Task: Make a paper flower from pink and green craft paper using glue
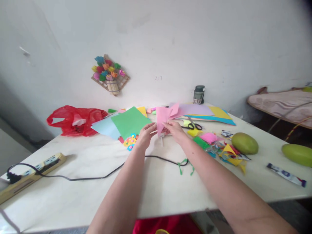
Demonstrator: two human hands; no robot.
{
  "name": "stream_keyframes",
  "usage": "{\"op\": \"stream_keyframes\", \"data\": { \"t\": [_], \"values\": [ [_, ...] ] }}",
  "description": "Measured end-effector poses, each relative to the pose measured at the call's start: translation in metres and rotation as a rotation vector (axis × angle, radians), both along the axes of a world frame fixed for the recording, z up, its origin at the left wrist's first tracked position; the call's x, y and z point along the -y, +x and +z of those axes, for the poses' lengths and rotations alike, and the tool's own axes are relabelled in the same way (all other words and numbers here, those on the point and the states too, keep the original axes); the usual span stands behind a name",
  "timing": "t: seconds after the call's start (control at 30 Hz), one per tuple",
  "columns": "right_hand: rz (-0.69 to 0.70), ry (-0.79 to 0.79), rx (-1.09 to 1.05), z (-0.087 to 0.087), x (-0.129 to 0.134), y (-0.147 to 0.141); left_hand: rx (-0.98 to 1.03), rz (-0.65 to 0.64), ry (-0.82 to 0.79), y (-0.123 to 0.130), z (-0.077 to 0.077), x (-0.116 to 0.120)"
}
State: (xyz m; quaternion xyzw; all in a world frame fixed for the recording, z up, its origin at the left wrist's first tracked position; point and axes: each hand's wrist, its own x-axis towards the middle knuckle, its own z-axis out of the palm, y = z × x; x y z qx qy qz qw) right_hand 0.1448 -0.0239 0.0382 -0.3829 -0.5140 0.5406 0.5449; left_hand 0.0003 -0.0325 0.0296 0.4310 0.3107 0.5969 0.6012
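I have the pink paper [162,114] pinched in both hands' fingers above the table [80,201] — left hand [146,135] at its left edge, right hand [175,130] at its right — long axis roughly upright, narrow end down.

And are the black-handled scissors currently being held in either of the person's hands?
No, the scissors lie on the table, while both hands hold the pink paper.

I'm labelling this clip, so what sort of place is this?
Probably a craft workspace in a home: a green sheet and black-handled scissors lie on the table, and paper flowers seem to decorate the wall.
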Motion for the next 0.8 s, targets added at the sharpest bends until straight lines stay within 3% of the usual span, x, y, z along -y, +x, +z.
{"op": "stream_keyframes", "data": {
  "t": [0.13,0.2,0.63,0.8],
  "values": [
    [0.351,0.034,0.205,-0.001,0.005,0.001,0.130,-0.161,-0.032,-0.005,0.004,0.003],
    [0.438,0.027,0.296,-0.002,0.008,-0.002,0.157,-0.235,-0.047,-0.005,0.007,0.005],
    [0.586,-0.062,0.356,0.001,0.019,-0.011,0.393,-0.031,0.077,-0.002,0.018,0.009],
    [0.537,-0.024,0.332,0.001,0.020,-0.013,0.416,-0.112,0.066,-0.002,0.021,0.014]
  ]
}}
